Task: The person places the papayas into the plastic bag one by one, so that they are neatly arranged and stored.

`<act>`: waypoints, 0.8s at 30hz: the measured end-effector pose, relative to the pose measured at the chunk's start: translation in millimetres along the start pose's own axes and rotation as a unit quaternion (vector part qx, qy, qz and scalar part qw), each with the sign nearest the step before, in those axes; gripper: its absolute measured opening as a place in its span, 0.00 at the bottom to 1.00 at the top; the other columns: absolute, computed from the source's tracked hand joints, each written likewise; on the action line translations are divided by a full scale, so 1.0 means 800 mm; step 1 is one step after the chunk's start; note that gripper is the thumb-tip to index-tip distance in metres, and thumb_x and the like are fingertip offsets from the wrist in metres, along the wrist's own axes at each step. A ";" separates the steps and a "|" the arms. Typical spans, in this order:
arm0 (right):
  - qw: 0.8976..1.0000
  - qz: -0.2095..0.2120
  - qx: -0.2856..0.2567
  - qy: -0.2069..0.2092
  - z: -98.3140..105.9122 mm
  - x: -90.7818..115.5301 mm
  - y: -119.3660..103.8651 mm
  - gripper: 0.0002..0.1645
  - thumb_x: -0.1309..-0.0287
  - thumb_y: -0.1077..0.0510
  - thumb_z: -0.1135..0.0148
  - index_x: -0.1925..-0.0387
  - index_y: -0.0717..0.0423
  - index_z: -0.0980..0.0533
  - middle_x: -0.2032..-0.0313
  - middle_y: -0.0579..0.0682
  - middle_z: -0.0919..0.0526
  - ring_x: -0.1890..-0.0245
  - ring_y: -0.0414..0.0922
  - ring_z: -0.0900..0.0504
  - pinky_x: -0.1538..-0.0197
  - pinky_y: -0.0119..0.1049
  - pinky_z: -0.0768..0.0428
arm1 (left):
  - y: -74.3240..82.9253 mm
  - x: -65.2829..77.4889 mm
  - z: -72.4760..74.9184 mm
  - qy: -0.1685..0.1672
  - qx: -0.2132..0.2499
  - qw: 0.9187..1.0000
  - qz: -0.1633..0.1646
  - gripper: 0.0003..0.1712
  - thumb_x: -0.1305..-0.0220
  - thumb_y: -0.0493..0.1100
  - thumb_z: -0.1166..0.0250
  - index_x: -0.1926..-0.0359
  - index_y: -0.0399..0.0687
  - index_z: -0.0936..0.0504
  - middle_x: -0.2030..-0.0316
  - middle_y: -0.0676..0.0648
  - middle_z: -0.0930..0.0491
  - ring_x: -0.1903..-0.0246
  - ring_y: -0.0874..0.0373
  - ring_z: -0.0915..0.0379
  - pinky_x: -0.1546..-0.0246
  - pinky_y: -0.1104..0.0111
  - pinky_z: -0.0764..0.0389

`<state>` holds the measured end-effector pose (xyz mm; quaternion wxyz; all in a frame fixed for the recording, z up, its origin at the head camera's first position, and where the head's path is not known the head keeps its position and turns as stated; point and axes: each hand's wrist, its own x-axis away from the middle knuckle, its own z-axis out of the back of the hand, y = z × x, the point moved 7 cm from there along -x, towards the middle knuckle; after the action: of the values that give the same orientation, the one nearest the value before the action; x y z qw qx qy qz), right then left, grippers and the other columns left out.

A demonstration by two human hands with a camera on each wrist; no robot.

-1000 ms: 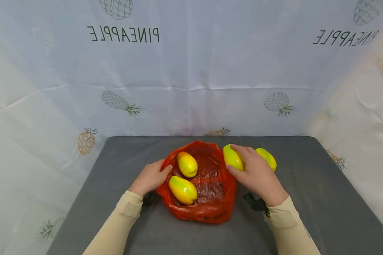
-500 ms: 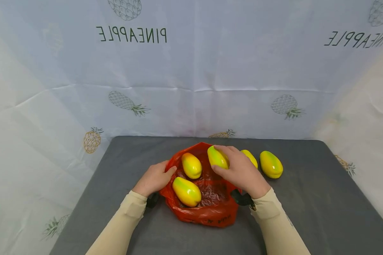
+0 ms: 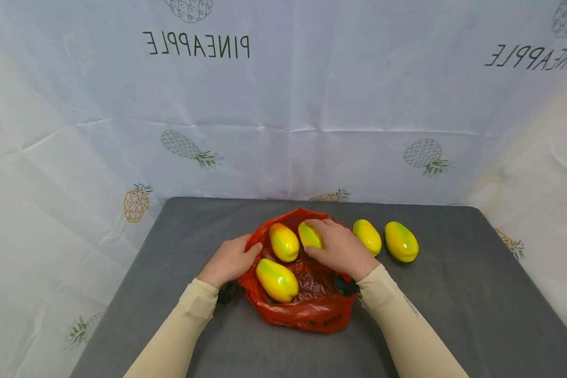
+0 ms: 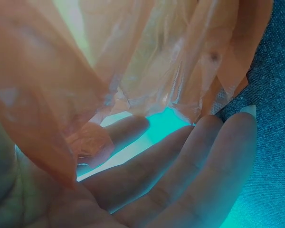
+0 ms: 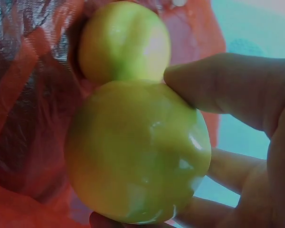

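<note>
A red plastic bag (image 3: 307, 317) sits on the table with its mouth spread wide. My left hand (image 3: 229, 260) grips its left rim, thumb on the inner side; in the left wrist view the fingers (image 4: 180, 166) lie against the outside of the plastic. Inside the bag are two yellow papayas, an upper one (image 3: 284, 242) and a lower one (image 3: 277, 281). My right hand (image 3: 342, 249) reaches over the right rim into the bag and holds a glossy yellow-green papaya (image 5: 137, 152). In the right wrist view, another papaya (image 5: 126, 42) shows just past it.
On the grey table (image 3: 453, 315), right of the bag, lie two more papayas, a nearer one (image 3: 367, 236) and one farther right (image 3: 401, 242). A white curtain (image 3: 359, 105) printed with pineapples hangs behind the table's back edge.
My right hand has carried its papaya leftward from the bag's right rim and down into the bag. The left hand keeps its hold on the rim. The two papayas on the table came into full view.
</note>
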<state>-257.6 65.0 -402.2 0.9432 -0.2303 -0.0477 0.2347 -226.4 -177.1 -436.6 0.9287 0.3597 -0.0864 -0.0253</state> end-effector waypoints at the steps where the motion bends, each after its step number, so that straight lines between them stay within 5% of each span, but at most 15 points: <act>1: 1.000 0.000 0.002 -0.003 -0.003 -0.003 0.000 0.40 0.31 0.44 0.29 0.23 0.49 0.29 0.28 0.56 0.21 0.34 0.57 0.18 0.31 0.60 0.20 | 0.000 0.000 0.001 0.001 -0.001 1.000 0.000 0.18 0.18 0.52 0.40 0.39 0.47 0.17 0.60 0.48 0.13 0.69 0.57 0.20 0.61 0.64 0.15; 24: 0.999 -0.031 0.017 -0.030 -0.031 -0.036 -0.010 0.40 0.27 0.45 0.32 0.22 0.54 0.33 0.31 0.59 0.22 0.37 0.56 0.19 0.31 0.56 0.19 | -0.004 -0.001 0.001 -0.003 0.003 1.000 -0.003 0.15 0.17 0.51 0.41 0.46 0.47 0.17 0.72 0.47 0.23 0.74 0.55 0.24 0.69 0.66 0.21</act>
<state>-274.6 35.1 -420.5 0.9520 -0.2055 -0.0787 0.2128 -227.4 -179.6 -438.6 0.9272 0.3630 -0.0878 -0.0290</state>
